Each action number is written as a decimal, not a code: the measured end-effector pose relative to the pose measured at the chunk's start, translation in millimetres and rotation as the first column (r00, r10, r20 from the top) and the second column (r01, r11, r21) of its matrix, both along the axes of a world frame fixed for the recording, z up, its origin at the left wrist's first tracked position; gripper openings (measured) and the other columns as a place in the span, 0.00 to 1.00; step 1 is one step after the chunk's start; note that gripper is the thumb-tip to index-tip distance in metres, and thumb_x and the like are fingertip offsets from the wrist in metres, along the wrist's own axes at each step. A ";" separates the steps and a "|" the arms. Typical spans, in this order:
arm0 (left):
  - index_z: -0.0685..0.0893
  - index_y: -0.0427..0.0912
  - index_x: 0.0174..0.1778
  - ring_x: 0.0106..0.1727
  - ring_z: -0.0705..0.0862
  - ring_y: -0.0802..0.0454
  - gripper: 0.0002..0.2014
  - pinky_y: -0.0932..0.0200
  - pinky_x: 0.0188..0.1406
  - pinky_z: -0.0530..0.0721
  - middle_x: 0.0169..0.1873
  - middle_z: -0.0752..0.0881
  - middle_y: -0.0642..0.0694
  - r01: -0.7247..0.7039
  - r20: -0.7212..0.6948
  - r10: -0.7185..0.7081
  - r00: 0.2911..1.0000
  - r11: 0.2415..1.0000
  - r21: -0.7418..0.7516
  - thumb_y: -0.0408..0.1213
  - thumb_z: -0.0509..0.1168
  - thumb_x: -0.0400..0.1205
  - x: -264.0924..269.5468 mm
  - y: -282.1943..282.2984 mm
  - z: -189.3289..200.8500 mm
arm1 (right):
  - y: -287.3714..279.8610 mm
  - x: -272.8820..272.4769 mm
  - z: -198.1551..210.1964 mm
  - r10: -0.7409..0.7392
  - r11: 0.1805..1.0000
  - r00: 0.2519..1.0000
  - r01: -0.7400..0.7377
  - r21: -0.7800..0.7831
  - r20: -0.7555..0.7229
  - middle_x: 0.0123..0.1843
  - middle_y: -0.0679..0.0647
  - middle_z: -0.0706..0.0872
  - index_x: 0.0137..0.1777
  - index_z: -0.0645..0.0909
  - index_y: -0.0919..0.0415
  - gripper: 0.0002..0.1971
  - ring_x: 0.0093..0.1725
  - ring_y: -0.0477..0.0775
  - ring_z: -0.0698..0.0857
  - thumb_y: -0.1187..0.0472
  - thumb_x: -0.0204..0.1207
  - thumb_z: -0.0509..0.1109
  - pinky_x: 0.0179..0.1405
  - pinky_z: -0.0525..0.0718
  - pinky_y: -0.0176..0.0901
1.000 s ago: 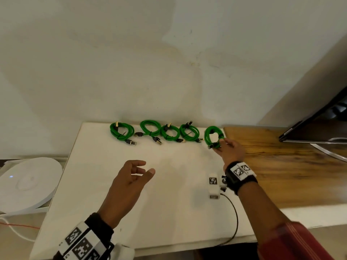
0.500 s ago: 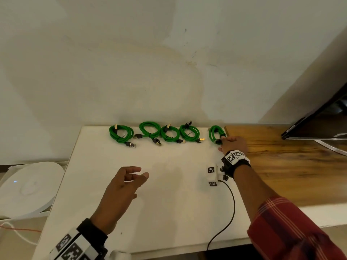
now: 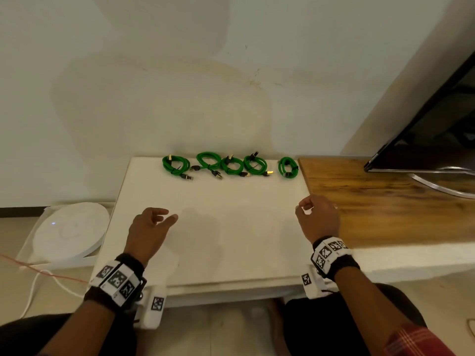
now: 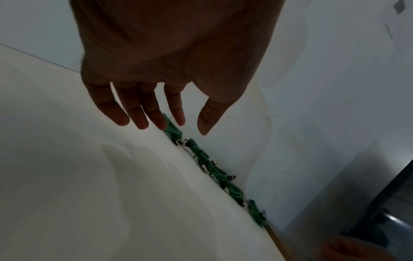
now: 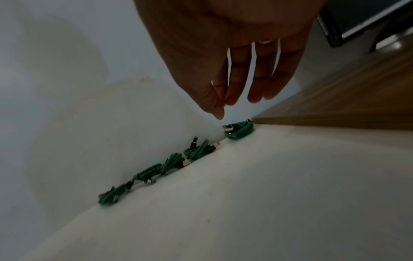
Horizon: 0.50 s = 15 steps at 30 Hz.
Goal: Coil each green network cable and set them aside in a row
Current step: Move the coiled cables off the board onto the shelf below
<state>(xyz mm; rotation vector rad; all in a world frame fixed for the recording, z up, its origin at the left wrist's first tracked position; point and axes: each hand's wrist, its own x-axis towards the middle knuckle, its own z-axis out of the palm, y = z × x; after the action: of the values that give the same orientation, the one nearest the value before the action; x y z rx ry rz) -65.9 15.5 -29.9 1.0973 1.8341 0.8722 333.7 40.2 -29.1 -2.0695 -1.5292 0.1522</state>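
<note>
Since half a second ago the right hand (image 3: 317,218) has let go of the fifth coil (image 3: 288,167) and pulled back toward the body, and the left hand (image 3: 149,231) has drifted nearer the table's front edge.

From the head view, five green cable coils (image 3: 230,165) lie in a row along the far edge of the white table (image 3: 210,227), against the wall — out of the working area, which fits "set aside". Four sit close together, some touching at the plugs; the fifth lies a little apart, just beside the wooden table (image 3: 385,201). No loose cable shows, so the task looks finished or nearly so. Both hands hover over the near half of the table, well apart from the coils, and hold nothing.

In the left wrist view, the left hand's fingers (image 4: 125,109) hang nearly straight and spread, thumb apart — its grip is slack and empty. The row of coils runs along the wall beyond the fingertips.

In the right wrist view, the right hand's fingers (image 5: 257,83) point down, loosely together with the thumb close by, pinching nothing. The fifth coil lies flat below and beyond them, beside the wooden edge.
</note>
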 end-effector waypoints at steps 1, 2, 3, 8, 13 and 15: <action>0.86 0.48 0.60 0.59 0.85 0.46 0.16 0.51 0.55 0.79 0.55 0.88 0.45 -0.025 -0.010 0.025 1.000 1.000 -0.001 0.50 0.77 0.81 -5.0 -3.7 -4.1 | -14.4 -1.9 -1.3 -0.029 1.000 0.999 0.029 0.008 0.043 0.45 0.46 0.86 0.43 0.84 0.50 0.06 0.50 0.56 0.84 0.59 0.71 0.79 0.53 0.79 0.51; 0.87 0.48 0.59 0.60 0.85 0.45 0.16 0.49 0.57 0.81 0.56 0.88 0.45 -0.049 -0.027 0.049 0.998 0.999 -0.002 0.51 0.77 0.80 -9.9 -8.0 -8.1 | -28.4 -3.9 -2.8 -0.068 0.998 0.995 0.067 0.008 0.075 0.49 0.49 0.86 0.44 0.85 0.50 0.07 0.55 0.60 0.82 0.58 0.71 0.80 0.57 0.78 0.55; 0.88 0.49 0.59 0.61 0.85 0.43 0.16 0.46 0.61 0.82 0.57 0.88 0.45 -0.072 -0.061 0.072 0.995 0.997 0.002 0.52 0.77 0.79 -14.8 -12.2 -11.9 | -41.3 -4.9 -5.1 -0.106 0.994 0.990 0.106 0.000 0.094 0.52 0.52 0.85 0.46 0.86 0.50 0.08 0.58 0.63 0.80 0.57 0.70 0.81 0.59 0.77 0.59; 0.88 0.53 0.62 0.72 0.76 0.33 0.20 0.33 0.73 0.76 0.67 0.82 0.40 -0.180 -0.362 0.149 0.920 0.982 -0.053 0.57 0.76 0.77 -31.6 -39.7 -22.0 | -92.4 3.4 -19.2 -0.131 0.979 0.969 0.160 -0.127 0.212 0.57 0.59 0.81 0.54 0.84 0.54 0.14 0.59 0.68 0.79 0.49 0.73 0.79 0.57 0.78 0.62; 0.77 0.47 0.73 0.79 0.64 0.31 0.32 0.34 0.80 0.64 0.78 0.65 0.33 -0.349 -0.400 0.252 0.881 0.917 -0.192 0.51 0.80 0.76 -35.3 -76.9 -35.1 | -125.3 16.2 -45.4 -0.119 0.919 0.984 0.160 -0.361 0.132 0.61 0.59 0.84 0.62 0.78 0.59 0.24 0.62 0.65 0.82 0.37 0.82 0.66 0.50 0.86 0.56; 0.71 0.45 0.78 0.81 0.62 0.31 0.38 0.34 0.82 0.60 0.80 0.62 0.34 -0.373 -0.402 0.270 0.875 0.905 -0.204 0.51 0.79 0.75 -40.4 -89.3 -42.9 | -131.6 19.2 -50.1 -0.147 0.910 0.984 0.173 -0.377 0.099 0.62 0.61 0.83 0.64 0.78 0.61 0.28 0.62 0.67 0.82 0.35 0.82 0.64 0.54 0.87 0.59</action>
<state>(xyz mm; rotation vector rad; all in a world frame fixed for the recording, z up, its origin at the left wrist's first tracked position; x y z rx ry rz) -106.3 -73.7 -72.8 0.8217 2.4217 0.5907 352.9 -91.5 -79.1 -2.5225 -1.4484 0.3477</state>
